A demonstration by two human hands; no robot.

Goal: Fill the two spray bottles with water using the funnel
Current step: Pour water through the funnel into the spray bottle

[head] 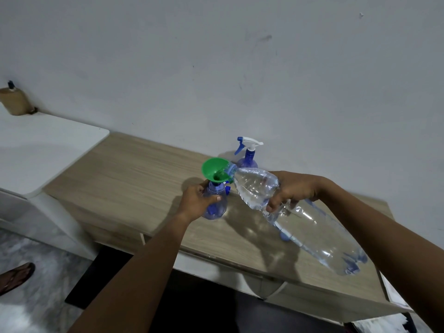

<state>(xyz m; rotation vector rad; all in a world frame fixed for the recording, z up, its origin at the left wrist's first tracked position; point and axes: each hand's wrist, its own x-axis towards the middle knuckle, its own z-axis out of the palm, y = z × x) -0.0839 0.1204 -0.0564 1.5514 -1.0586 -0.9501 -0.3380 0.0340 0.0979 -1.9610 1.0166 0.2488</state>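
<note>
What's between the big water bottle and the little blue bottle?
A green funnel, seated in the spray bottle's neck, under the water bottle's mouth. Head view.

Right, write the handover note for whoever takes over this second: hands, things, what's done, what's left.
Left hand grips the open spray bottle on the wooden desk, with the green funnel seated in its neck.
Right hand grips the clear water bottle, tilted with its mouth at the funnel's rim.
The second spray bottle stands behind by the wall, trigger head on.
Done: funnel set, pour lined up; fill level cannot be told.
Left: fill this bottle, then open and fill the second.
</note>
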